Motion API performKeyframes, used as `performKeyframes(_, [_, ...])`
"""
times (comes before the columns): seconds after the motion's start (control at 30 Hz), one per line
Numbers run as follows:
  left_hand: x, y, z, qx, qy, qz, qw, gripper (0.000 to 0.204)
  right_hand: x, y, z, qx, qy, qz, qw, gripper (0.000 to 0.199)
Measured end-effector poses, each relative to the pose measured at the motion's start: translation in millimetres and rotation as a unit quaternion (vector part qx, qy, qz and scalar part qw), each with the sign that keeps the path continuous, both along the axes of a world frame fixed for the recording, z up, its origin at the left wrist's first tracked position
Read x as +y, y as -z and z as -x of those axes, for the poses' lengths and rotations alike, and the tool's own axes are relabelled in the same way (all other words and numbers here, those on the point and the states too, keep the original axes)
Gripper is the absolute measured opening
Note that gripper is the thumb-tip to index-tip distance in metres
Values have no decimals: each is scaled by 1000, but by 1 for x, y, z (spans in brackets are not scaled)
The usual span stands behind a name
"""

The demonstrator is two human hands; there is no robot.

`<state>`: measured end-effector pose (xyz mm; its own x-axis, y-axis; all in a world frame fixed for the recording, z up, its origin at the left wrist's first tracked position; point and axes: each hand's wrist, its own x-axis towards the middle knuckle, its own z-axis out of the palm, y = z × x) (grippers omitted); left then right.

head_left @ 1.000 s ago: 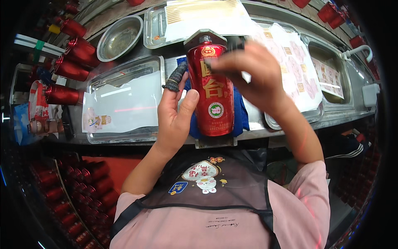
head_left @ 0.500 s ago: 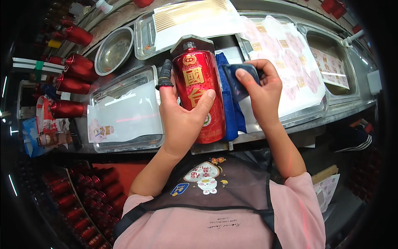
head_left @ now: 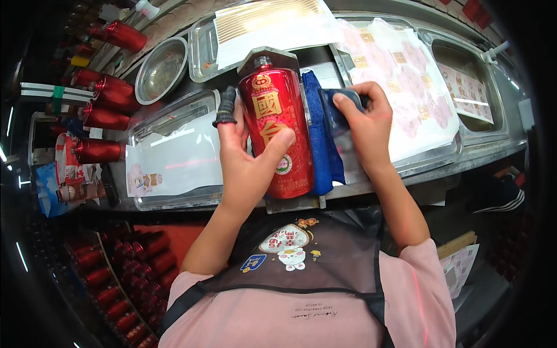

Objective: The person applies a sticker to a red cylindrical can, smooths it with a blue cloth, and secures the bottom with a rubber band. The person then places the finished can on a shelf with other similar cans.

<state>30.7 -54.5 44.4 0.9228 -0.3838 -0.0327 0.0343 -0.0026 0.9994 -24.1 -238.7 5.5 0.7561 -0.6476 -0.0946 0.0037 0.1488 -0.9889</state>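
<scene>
A glossy red bottle [head_left: 293, 136] with gold characters lies face up on the bench, neck away from me. Around its left side is my left hand [head_left: 246, 159], closed on it, the thumb across the front. A black finger cover [head_left: 225, 107] is on one of that hand's fingers. My right hand [head_left: 370, 124] pinches a dark blue flat scraper [head_left: 335, 110] between thumb and fingers, just right of the bottle. Between bottle and scraper lies a folded blue cloth [head_left: 322, 145]. A grey angular holder [head_left: 287, 61] shows behind the bottle neck.
Trays with printed sheets stand left [head_left: 174, 203] and right [head_left: 449, 152]; another tray [head_left: 201, 46] is at the back. A metal bowl [head_left: 142, 87] sits back left, near red bottles [head_left: 104, 116]. A sink [head_left: 493, 113] with a sheet inside is at right. More bottles [head_left: 151, 249] stand below.
My left hand has shifted slightly left and its thumb a little lower on the bottle. The scraper has moved slightly right; both hands keep hold of their things.
</scene>
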Motion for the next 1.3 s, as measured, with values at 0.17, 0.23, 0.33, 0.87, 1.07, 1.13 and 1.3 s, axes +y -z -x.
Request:
performKeyframes(0.17, [8,6,6,-35,31,-19,999,84,38,-32,34,-57,-64,4,996,23])
performKeyframes(0.23, [7,6,7,-34,37,-25,998,85,45,-30,38,-73,-65,-5,995,23])
performKeyframes(0.33, [10,7,7,-43,53,-38,997,88,44,-33,41,-50,-50,-23,997,23])
performKeyframes(0.87, [20,16,10,20,36,70,997,80,62,-28,42,-115,-13,182,977,19])
performKeyframes(1.07, [45,21,3,-5,114,57,992,106,41,-16,51,-14,-7,126,992,20])
performKeyframes(1.13, [63,21,-6,-39,213,-37,975,129,53,-27,49,-84,-44,159,983,21])
performKeyframes(1.3, [58,42,18,-135,168,-151,965,115,49,-12,49,-30,30,238,970,21])
